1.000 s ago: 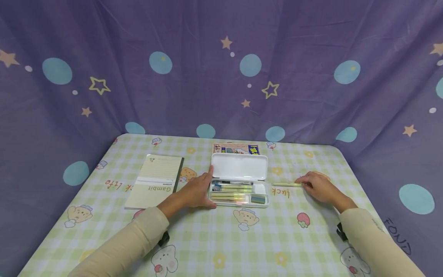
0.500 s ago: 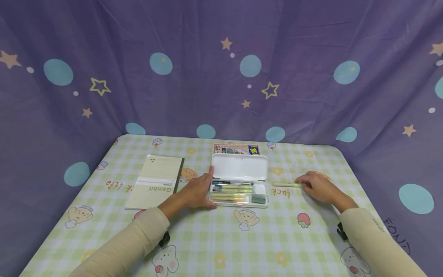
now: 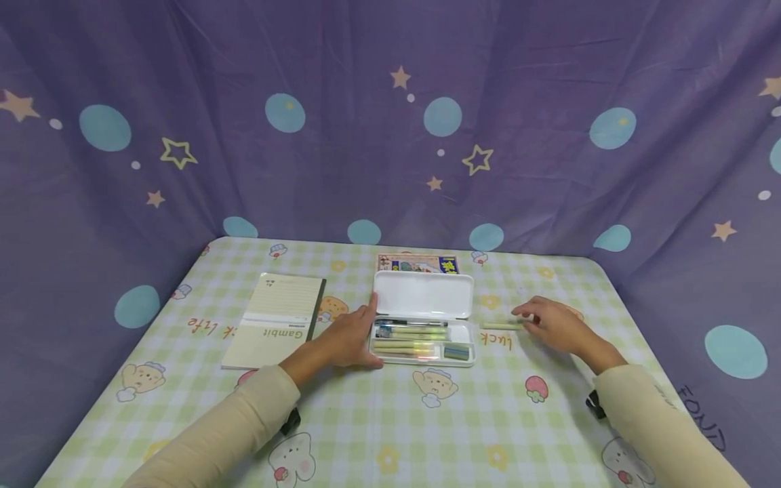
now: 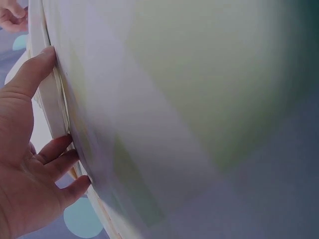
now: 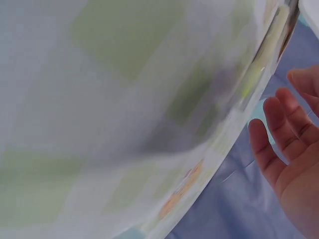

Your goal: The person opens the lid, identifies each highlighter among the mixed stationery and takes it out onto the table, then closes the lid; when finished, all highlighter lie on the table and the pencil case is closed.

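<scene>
A white pencil case (image 3: 424, 295) lies with its lid back in the head view; inside are pens (image 3: 411, 323), pale yellow highlighters (image 3: 396, 348) and a blue-green block (image 3: 456, 352). My left hand (image 3: 348, 337) holds the case's left end, thumb at the front corner and index finger up by the lid; the left wrist view shows its other fingertips at the edge. To the right of the case, a pale yellow highlighter (image 3: 500, 326) rests on the cloth. My right hand (image 3: 560, 327) hovers at its right end, and the right wrist view shows loosely bent fingers apart from the highlighter (image 5: 259, 64).
Left of the case lies a cream notebook (image 3: 274, 322) marked Gambit. Behind the lid a printed booklet (image 3: 417, 261) is partly hidden. A checked cloth (image 3: 427, 434) covers the table, and a purple curtain (image 3: 342, 176) hangs around its far sides.
My right hand has let go of the highlighter and lifted slightly, its index finger shifting left above it. The left hand and the case have stayed in place.
</scene>
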Demonstrator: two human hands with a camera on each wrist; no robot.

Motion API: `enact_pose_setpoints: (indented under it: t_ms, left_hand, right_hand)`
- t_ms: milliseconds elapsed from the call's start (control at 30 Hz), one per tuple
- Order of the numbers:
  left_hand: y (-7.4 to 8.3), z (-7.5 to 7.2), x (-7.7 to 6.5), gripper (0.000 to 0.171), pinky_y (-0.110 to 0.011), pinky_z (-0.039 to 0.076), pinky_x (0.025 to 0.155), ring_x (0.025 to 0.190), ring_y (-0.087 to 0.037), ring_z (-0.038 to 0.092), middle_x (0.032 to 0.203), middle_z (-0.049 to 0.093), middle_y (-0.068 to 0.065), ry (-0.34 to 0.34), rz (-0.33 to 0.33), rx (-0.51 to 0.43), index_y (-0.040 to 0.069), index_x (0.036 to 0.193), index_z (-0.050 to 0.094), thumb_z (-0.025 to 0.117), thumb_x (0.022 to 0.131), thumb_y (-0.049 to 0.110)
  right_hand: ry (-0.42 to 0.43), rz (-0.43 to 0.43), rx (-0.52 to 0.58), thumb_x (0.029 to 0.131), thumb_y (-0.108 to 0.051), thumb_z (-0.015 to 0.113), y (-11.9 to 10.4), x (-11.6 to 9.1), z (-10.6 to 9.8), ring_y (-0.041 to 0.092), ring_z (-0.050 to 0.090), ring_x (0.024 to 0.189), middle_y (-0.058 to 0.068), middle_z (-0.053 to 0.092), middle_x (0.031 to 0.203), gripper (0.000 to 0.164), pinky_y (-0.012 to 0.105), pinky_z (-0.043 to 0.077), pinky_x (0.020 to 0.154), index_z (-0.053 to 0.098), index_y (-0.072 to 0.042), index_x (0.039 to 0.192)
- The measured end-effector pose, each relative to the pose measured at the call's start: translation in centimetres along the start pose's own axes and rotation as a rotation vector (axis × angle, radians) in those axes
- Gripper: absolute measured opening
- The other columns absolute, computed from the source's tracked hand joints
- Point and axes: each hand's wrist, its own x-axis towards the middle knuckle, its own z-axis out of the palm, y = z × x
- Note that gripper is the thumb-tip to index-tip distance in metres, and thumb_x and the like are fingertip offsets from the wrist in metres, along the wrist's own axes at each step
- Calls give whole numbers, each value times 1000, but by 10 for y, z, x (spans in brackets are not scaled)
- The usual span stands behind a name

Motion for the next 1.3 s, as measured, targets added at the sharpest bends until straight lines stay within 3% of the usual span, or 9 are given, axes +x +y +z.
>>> enact_pose_setpoints:
  t_ms: [200, 733, 1300]
  left_hand:
    - [0, 1, -1, 143, -49, 43, 113, 129, -35, 58, 149, 51, -20, -15, -16, 9, 1, 163, -2, 89, 68, 58]
    - [1, 2, -1, 143, -49, 44, 113, 127, -37, 59, 150, 50, -22, -7, -10, 8, 0, 163, -1, 88, 68, 59]
    - [1, -1, 0, 143, -48, 46, 109, 123, -35, 61, 146, 52, -21, -12, -9, 13, -1, 163, -1, 89, 68, 58]
  right_hand:
    - [-16, -49, 33, 95, -4, 66, -20, 13, 5, 12, 63, 83, 4, 69, 98, 26, 32, 53, 71, 73, -7, 120]
    - [-94, -92, 94, 97, -10, 64, -72, 53, 16, 6, 59, 82, -3, 69, 97, 27, 29, 53, 74, 72, -11, 123]
    - [-106, -235, 79, 95, -7, 66, -95, 73, 35, 4, 60, 78, -1, 70, 96, 26, 25, 53, 72, 75, -11, 119]
